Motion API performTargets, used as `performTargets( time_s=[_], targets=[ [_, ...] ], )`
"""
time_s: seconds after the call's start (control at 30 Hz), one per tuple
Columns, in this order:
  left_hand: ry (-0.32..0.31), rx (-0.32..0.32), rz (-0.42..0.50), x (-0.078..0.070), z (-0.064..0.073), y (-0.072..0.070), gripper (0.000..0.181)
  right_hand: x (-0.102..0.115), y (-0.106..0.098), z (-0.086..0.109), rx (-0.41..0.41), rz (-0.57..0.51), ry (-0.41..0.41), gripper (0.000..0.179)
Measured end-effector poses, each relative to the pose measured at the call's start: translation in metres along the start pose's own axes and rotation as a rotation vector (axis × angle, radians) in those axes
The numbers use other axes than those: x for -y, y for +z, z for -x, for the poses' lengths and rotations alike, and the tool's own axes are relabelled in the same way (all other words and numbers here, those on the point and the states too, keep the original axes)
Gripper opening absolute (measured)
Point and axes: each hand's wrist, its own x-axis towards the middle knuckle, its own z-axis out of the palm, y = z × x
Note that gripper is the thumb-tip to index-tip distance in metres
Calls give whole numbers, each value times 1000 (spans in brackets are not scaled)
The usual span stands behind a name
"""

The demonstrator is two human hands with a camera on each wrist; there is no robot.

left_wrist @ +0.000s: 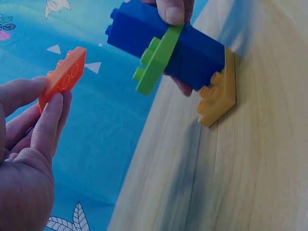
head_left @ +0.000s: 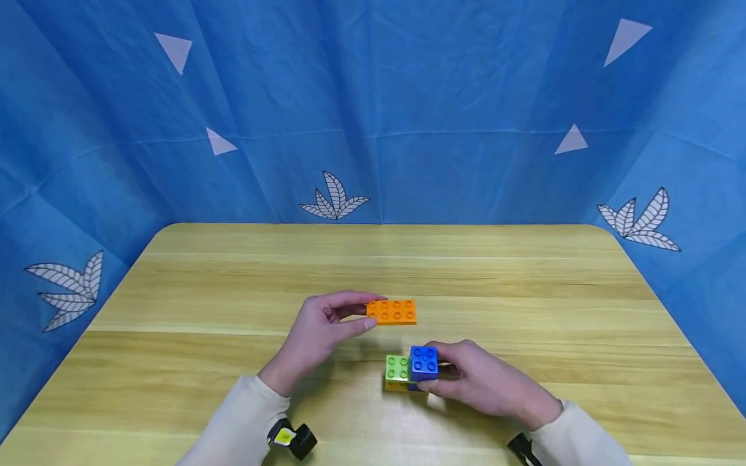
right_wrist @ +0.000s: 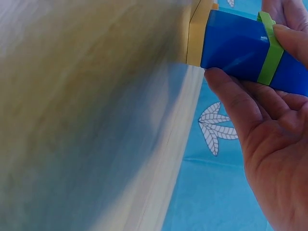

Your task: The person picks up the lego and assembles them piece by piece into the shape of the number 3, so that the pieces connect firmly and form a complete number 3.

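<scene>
My left hand (head_left: 315,333) pinches a flat orange building brick (head_left: 402,312) between thumb and fingers, holding it in the air with its studs up. Just to its right and nearer to me, my right hand (head_left: 486,382) grips a small tower of bricks by its side. A blue brick (head_left: 424,362) tops the tower. Beneath it a thin lime green brick (left_wrist: 156,62) juts out to the left. Under that comes a lower blue brick (left_wrist: 197,57), set on a yellow-orange base brick (left_wrist: 224,96) that rests on the table. The orange brick is apart from the tower.
A wood-grain table (head_left: 233,278) lies under both hands. Behind it and along its sides hangs a blue cloth (head_left: 443,77) printed with white triangles and leaves. Each forearm wears a black strap, such as the left wrist strap (head_left: 291,437).
</scene>
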Motion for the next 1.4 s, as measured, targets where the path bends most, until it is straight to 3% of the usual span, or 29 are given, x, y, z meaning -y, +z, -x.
performTargets(
  time_s=[0.37, 1.0, 1.4],
  targets=[
    [23, 21, 53, -8, 8, 6, 31, -1, 0, 1, -9, -12, -8, 31],
    [39, 46, 32, -18, 16, 20, 31, -2, 0, 2, -16, -28, -40, 33],
    [48, 70, 143, -22, 22, 23, 31, 0, 0, 1, 1, -76, -30, 41]
  ],
)
